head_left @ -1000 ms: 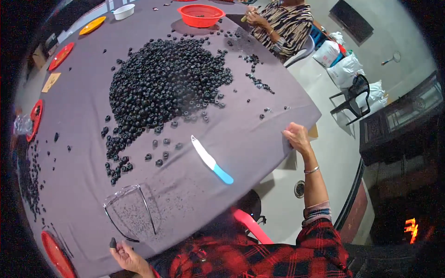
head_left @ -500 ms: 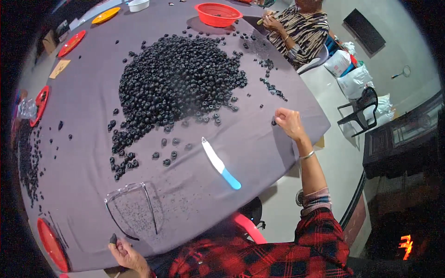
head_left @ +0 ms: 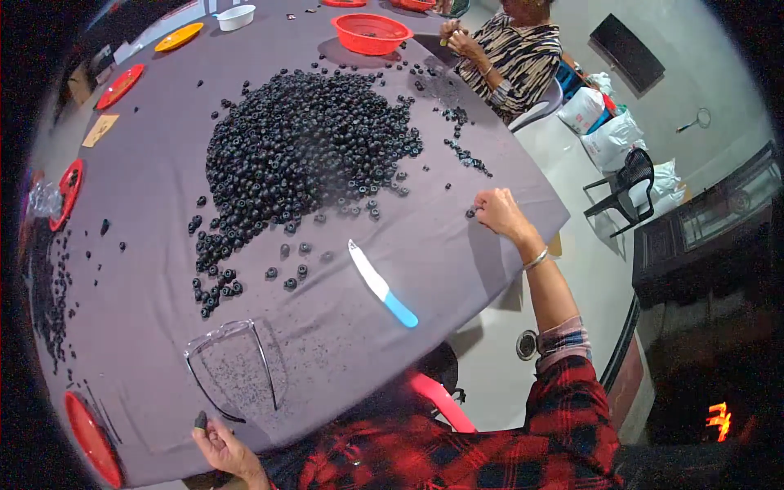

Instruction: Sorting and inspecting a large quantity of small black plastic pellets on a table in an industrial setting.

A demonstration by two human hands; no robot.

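Note:
My right hand (head_left: 501,214) is over the table's right side, its fingers pinched on a small black rounded piece (head_left: 471,213). My left hand (head_left: 224,451) is at the near edge, fingers curled, with a small dark object (head_left: 200,420) at its fingertips; whether it is held or worn on a finger I cannot make out. A big heap of small black rounded pieces with pale rings (head_left: 302,147) covers the middle. Between heap and right hand lies a knife (head_left: 380,282) with a blue handle. Dark-rimmed eyeglasses (head_left: 263,359) rest near my left hand.
A grey cloth covers the table (head_left: 163,327). Red basin (head_left: 371,34), white bowl (head_left: 236,17), yellow plate (head_left: 179,37) and red plates (head_left: 92,437) stand around its edges. Across at the far right sits another person (head_left: 514,65). A black chair (head_left: 625,192) and white sacks (head_left: 612,139) are beyond.
The view has shifted slightly. My right hand has turned a little, and the black piece shows more clearly at its fingertips. My left hand stays nearly in place.

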